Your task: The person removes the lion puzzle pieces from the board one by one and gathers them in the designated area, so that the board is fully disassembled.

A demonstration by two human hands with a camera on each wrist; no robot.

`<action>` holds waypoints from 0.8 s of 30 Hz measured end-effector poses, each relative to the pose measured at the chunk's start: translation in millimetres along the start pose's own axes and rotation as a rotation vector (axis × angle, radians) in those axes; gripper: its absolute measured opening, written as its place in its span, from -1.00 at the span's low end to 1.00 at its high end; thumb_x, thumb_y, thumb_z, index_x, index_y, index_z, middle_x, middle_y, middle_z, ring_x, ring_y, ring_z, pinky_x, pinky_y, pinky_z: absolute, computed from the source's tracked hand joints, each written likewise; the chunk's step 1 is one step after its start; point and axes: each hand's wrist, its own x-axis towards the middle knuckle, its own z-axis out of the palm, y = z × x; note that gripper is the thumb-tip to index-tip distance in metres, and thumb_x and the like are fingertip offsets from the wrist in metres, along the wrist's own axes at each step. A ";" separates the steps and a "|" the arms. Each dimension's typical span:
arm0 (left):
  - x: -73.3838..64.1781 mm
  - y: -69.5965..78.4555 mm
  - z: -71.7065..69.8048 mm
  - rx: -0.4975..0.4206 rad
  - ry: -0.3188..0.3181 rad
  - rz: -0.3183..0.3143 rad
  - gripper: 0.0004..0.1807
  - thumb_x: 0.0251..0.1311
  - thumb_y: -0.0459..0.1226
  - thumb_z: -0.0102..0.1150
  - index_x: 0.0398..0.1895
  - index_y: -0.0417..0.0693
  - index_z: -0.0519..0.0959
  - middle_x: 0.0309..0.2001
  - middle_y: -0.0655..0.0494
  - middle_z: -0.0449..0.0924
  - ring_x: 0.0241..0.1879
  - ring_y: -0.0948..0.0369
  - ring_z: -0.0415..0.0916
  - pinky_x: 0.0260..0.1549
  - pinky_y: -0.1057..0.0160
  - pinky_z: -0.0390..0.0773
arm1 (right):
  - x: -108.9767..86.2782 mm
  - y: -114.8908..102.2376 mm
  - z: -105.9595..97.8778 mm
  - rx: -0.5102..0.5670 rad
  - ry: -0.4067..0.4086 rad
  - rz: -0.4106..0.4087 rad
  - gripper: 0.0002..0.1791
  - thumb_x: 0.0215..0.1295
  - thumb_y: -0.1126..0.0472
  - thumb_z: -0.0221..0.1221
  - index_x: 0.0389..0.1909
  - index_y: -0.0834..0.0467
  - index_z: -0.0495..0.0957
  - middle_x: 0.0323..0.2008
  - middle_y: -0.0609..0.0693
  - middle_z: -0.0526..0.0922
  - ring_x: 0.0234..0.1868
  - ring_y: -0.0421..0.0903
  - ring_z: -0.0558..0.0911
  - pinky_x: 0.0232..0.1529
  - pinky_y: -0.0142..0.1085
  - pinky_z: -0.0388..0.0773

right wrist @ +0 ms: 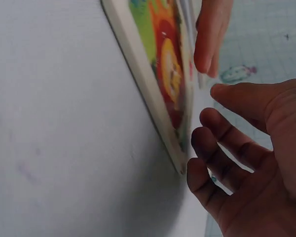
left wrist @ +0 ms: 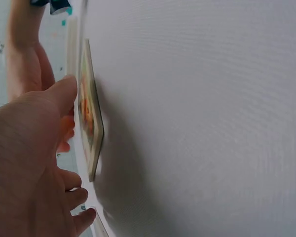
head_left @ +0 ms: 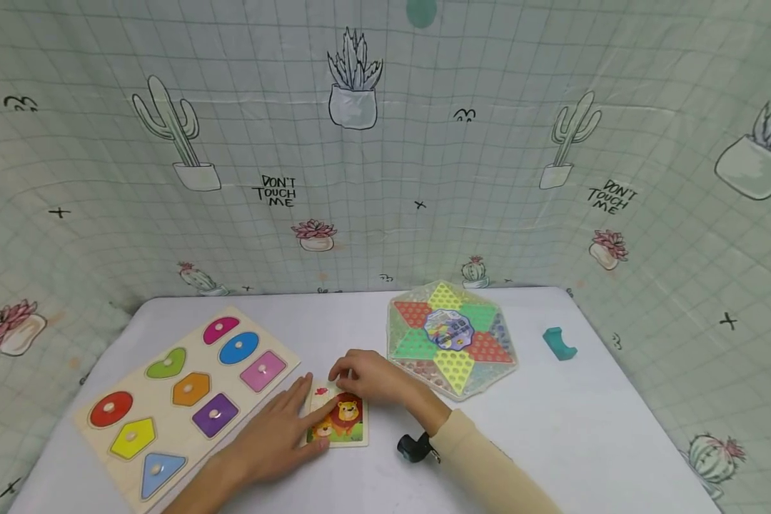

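Observation:
A small square wooden picture board (head_left: 345, 426) with a lion and a cub on it is in front of me, pale at its far left part. My left hand (head_left: 273, 437) lies along its left side, the index finger reaching straight over the picture and the thumb at the near left edge. At the far right corner is my right hand (head_left: 378, 378), its fingers loosely bent with their tips close to the edge. The right wrist view shows those fingers spread beside the board (right wrist: 170, 69), nothing between them. In the left wrist view the thumb overlaps the board's edge (left wrist: 96, 123).
To the left lies a wooden shape puzzle (head_left: 183, 421) with knobbed coloured pieces. A hexagonal star-patterned game board (head_left: 452, 339) is behind my right hand. A teal curved block (head_left: 559, 344) sits at the right. A black device (head_left: 414, 448) is by my right wrist.

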 end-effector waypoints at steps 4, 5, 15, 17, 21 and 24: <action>0.4 -0.4 2.1 -0.001 -0.028 0.015 -0.27 0.34 0.25 0.05 0.53 0.29 0.28 0.60 -0.22 -0.13 0.59 -0.12 -0.17 0.47 -0.21 0.03 | 6.1 -3.3 8.9 -0.072 -0.026 -0.021 -0.84 0.44 0.15 0.19 -0.08 -0.06 0.72 -0.30 -0.24 0.53 -0.36 -0.33 0.46 -0.30 -0.50 0.45; 0.7 -0.6 2.6 -0.001 -0.033 0.017 -0.27 0.34 0.25 0.05 0.53 0.29 0.27 0.60 -0.23 -0.14 0.59 -0.12 -0.17 0.48 -0.21 0.02 | 7.2 -4.2 10.3 -0.087 -0.027 -0.027 -0.83 0.44 0.15 0.19 -0.08 -0.07 0.72 -0.30 -0.23 0.52 -0.37 -0.32 0.45 -0.31 -0.50 0.44; -2.5 -3.2 5.0 -0.017 -0.062 0.014 -0.25 0.34 0.29 0.01 0.52 0.26 0.29 0.59 -0.27 -0.11 0.59 -0.15 -0.19 0.47 -0.24 -0.03 | 13.2 -8.2 21.5 -0.183 -0.083 -0.044 -0.72 0.41 0.12 0.21 0.08 -0.20 0.66 -0.22 -0.19 0.52 -0.32 -0.31 0.45 -0.24 -0.49 0.44; -3.3 -3.5 4.8 -0.023 -0.067 0.012 -0.25 0.33 0.29 0.01 0.52 0.26 0.30 0.59 -0.26 -0.10 0.59 -0.15 -0.18 0.47 -0.26 -0.02 | 13.8 -9.3 22.0 -0.202 -0.094 -0.057 -0.70 0.42 0.13 0.19 0.10 -0.21 0.64 -0.22 -0.19 0.53 -0.33 -0.31 0.45 -0.25 -0.50 0.44; -2.9 -3.9 4.3 -0.012 -0.068 0.016 -0.25 0.33 0.30 0.01 0.52 0.28 0.30 0.59 -0.25 -0.08 0.58 -0.15 -0.16 0.46 -0.26 0.00 | 14.7 -10.4 20.0 -0.234 -0.107 -0.083 -0.67 0.46 0.19 0.14 0.14 -0.20 0.61 -0.24 -0.18 0.53 -0.34 -0.29 0.44 -0.26 -0.51 0.43; -1.3 -3.6 3.3 0.002 -0.064 0.018 -0.25 0.33 0.30 0.01 0.52 0.30 0.28 0.59 -0.25 -0.07 0.58 -0.15 -0.15 0.46 -0.26 0.02 | 16.3 -9.4 18.5 -0.269 -0.112 -0.102 -0.64 0.48 0.21 0.12 0.19 -0.19 0.59 -0.24 -0.16 0.54 -0.33 -0.29 0.44 -0.23 -0.51 0.44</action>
